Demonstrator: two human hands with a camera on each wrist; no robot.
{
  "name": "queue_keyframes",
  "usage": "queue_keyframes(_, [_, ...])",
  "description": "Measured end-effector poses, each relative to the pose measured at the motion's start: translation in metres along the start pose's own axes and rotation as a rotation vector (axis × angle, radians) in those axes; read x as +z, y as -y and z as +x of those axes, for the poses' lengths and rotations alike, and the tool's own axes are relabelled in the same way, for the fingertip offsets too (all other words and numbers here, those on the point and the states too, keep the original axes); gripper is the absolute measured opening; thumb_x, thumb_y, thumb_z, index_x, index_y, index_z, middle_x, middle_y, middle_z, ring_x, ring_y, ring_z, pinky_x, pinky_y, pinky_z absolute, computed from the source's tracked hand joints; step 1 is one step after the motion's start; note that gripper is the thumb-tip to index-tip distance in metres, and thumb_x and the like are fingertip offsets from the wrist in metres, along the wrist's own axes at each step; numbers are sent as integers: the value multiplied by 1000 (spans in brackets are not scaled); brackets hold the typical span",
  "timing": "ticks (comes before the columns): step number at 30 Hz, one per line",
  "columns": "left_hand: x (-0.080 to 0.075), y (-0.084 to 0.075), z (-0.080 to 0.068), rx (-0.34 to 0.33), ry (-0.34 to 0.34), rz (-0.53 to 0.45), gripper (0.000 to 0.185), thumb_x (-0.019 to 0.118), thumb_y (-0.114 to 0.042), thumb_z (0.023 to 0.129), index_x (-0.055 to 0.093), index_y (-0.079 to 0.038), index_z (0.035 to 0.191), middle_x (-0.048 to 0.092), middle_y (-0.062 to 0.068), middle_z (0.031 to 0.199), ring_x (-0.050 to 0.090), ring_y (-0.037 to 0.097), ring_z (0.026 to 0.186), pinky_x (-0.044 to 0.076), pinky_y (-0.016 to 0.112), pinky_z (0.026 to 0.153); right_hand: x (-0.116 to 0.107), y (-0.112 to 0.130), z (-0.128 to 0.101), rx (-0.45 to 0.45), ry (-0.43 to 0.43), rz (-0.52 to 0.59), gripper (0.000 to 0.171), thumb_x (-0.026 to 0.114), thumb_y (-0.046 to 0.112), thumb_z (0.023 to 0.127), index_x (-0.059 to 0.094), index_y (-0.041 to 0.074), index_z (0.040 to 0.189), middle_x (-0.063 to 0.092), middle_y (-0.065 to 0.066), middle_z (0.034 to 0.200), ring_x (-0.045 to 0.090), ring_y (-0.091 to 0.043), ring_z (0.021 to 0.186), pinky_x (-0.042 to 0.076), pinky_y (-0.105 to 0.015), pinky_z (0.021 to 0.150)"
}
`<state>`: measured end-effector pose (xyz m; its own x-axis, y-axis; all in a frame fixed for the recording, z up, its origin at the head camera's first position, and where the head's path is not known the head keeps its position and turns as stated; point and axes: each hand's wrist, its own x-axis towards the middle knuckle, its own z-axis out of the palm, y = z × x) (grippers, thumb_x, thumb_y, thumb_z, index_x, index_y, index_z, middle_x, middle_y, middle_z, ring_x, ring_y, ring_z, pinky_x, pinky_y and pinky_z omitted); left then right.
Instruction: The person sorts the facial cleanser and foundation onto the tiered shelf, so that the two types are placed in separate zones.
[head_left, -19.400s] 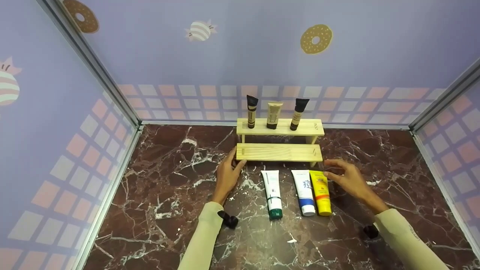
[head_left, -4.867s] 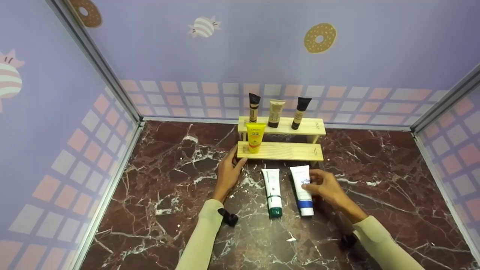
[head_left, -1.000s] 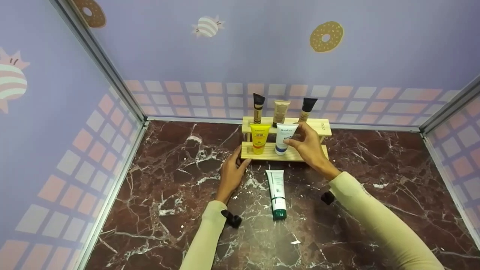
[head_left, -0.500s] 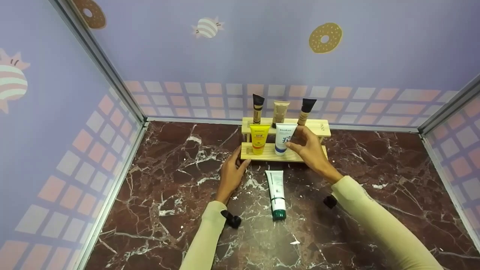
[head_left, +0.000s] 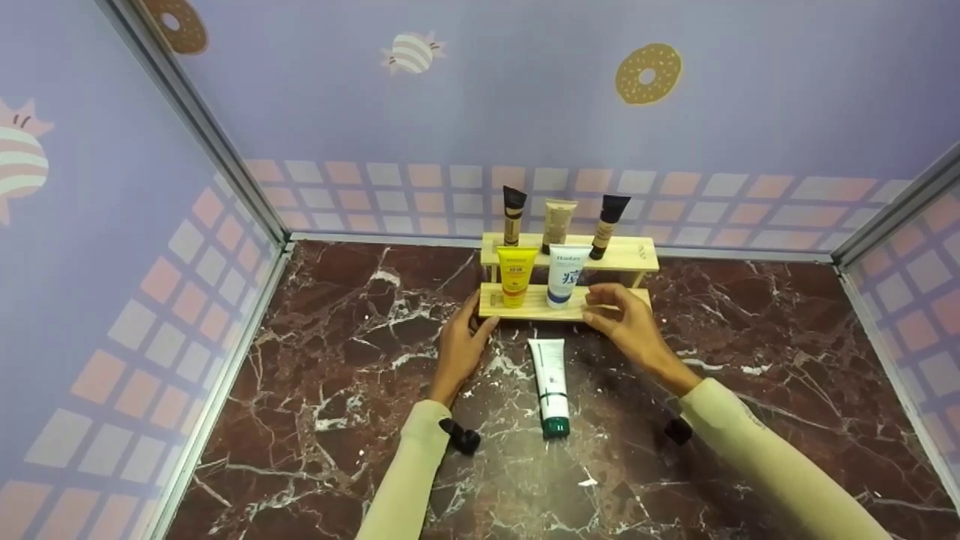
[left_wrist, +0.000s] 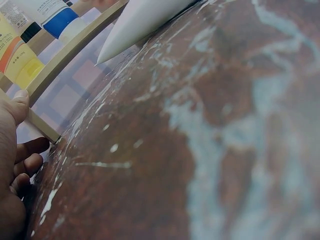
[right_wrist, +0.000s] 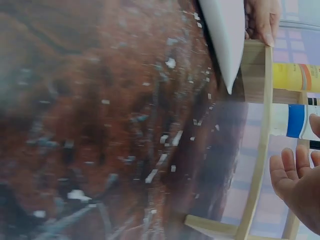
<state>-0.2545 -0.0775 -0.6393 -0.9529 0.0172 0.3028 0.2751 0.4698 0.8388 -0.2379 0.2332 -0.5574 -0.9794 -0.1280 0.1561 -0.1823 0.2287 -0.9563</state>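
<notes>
At the left end of the two-tier wooden display stand (head_left: 540,309), my left hand (head_left: 461,352) grips the lower step, thumb on its front edge and fingers round the side. My right hand (head_left: 630,326), fingers loosely bent and holding nothing, is in front of the lower step's right part, just beside a white tube with a blue band (head_left: 567,276). That tube stands cap-down on the step, right of a yellow tube (head_left: 516,277). A white tube with a green cap (head_left: 551,386) lies on the marbled tabletop in front, its cap towards me.
On the upper step stand a black-and-gold tube (head_left: 513,217), a beige tube (head_left: 558,223) and another black-topped tube (head_left: 610,225). Behind the stand rises a purple patterned wall (head_left: 510,97), with side panels at left and right.
The yellow tube, then the white-and-blue one, went from the tabletop to the lower step. My right hand has just let go of the latter and drawn back down; my left hand stays put.
</notes>
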Motion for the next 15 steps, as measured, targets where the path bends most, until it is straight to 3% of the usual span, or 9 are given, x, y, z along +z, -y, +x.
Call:
queue_keyframes(9, [0, 1, 2, 12, -3, 6, 65, 78, -29, 106, 56, 0, 159, 65, 9, 91, 56, 15, 77, 47, 33, 71, -3, -6, -18, 29, 6, -1, 42, 77, -13, 95, 63, -16, 135, 69, -34, 129, 67, -50, 123, 58, -31, 103])
queue_keyframes(11, [0, 1, 1, 10, -4, 7, 65, 78, -29, 105, 56, 0, 160, 64, 11, 92, 55, 16, 78, 46, 34, 71, -3, -6, -22, 39, 8, -17, 41, 77, -11, 95, 64, -15, 134, 69, -33, 128, 67, -51, 122, 58, -29, 102])
queue_keyframes(15, [1, 1, 1, 2, -8, 16, 65, 78, -29, 106, 56, 0, 160, 64, 12, 93, 55, 19, 80, 46, 36, 73, -1, -9, -30, 51, 13, -35, 39, 79, -8, 95, 66, -13, 132, 71, -31, 126, 68, -48, 120, 58, -38, 106])
